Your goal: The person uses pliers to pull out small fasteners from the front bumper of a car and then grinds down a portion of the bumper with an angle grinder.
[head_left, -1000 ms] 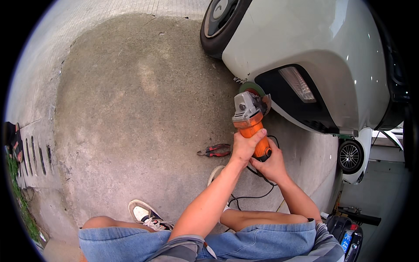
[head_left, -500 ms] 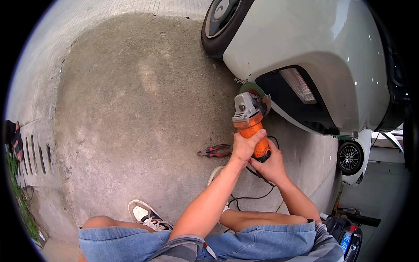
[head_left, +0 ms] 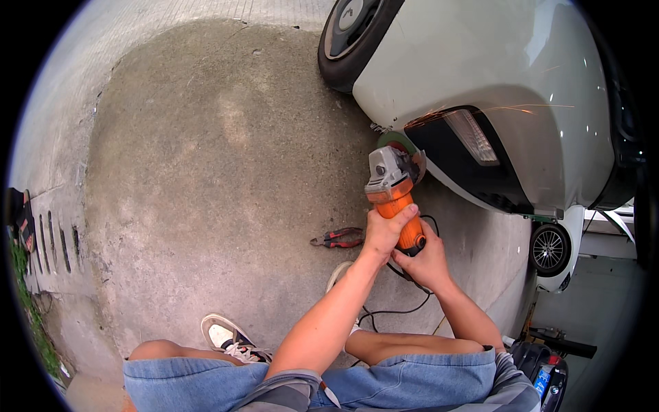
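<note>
An orange angle grinder with a grey metal head is held between my two hands. My left hand wraps round the left side of its body, thumb on top. Lower down, my right hand closes round the rear end. The green disc meets the lower edge of a light-coloured car bumper, beside the dark lamp recess. Orange sparks streak right from there across the bumper. The underside of the grinder and some of my right fingers are hidden.
Red-and-black pliers lie on the concrete left of my hands. A black power cord loops below the grinder by my foot. The car's wheel stands at the top; another car's wheel is at right. A slotted drain lies far left.
Sparks now fly from the disc across the bumper, where none showed before. My hands and the grinder have hardly moved.
</note>
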Tool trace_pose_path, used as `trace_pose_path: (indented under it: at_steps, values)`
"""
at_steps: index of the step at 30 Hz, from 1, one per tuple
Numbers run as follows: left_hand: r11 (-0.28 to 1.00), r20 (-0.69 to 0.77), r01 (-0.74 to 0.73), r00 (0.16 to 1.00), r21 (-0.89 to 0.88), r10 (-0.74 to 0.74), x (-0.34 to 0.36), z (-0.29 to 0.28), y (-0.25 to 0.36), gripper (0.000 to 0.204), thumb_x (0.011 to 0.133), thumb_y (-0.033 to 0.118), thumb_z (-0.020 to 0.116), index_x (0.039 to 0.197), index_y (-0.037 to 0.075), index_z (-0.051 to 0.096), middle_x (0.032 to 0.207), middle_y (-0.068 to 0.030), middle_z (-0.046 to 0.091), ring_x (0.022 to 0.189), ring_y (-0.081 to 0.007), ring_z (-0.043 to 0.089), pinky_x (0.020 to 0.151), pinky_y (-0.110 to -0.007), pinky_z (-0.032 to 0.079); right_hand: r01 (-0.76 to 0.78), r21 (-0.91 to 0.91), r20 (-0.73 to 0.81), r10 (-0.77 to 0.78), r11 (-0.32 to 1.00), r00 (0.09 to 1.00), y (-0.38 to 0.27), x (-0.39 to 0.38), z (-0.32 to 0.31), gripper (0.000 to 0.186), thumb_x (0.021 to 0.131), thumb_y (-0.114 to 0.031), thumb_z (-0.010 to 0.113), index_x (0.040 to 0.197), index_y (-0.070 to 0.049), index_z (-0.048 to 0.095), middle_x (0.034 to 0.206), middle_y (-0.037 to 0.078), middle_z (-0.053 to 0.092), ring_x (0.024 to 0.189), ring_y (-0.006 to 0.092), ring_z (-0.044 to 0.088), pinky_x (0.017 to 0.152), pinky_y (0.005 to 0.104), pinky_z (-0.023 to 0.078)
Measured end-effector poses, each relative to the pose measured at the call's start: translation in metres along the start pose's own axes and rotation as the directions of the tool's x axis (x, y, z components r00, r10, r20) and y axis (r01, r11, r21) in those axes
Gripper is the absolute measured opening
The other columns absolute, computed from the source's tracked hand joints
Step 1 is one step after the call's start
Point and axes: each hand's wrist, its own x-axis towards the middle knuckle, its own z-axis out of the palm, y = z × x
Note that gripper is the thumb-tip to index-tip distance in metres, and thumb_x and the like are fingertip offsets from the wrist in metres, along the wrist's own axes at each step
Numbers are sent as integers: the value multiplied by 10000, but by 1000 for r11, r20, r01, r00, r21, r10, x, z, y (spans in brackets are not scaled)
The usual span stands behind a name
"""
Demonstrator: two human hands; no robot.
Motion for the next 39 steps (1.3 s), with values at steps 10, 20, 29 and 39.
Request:
trace_pose_path:
  at_steps: [10, 20, 29, 39]
  values:
    - [1000, 5, 12, 1000, -20, -12, -3, -1, 14, 370, 834, 208, 744, 1071, -26, 583, 969, -116, 658, 888, -203, 671, 779, -323, 551, 4, -19, 3, -4, 1000, 1000, -9, 2, 3, 780, 653, -262, 803, 1293, 44, 478, 1048, 211, 677, 1022, 328, 664, 898, 372, 504]
    - [989, -100, 36, 994, -147, -51, -17, -11, 11, 308, 826, 155, 750, 1028, -37, 620, 914, -105, 681, 840, -187, 678, 744, -310, 550, 29, -18, 23, -28, 999, 999, -14, -6, 13, 719, 642, -184, 817, 1246, 53, 508, 1055, 193, 669, 1011, 267, 659, 890, 351, 491]
    - [998, -44, 27, 999, -58, -29, -10, -10, 22, 336, 832, 180, 743, 1051, -28, 597, 939, -106, 666, 852, -192, 670, 753, -318, 549, 23, 20, 4, -23, 1000, 1000, -18, -2, 13, 768, 656, -272, 807, 1284, 35, 490, 1043, 211, 677, 1017, 345, 659, 889, 389, 507]
    - [998, -23, 42, 999, -37, -43, -7, -13, 31, 381, 834, 205, 742, 1084, -28, 572, 976, -110, 647, 895, -210, 672, 767, -331, 556, 24, 14, -12, -24, 1000, 1000, -21, 3, 18, 744, 655, -260, 810, 1268, 28, 502, 1026, 202, 684, 1001, 327, 670, 881, 380, 509]
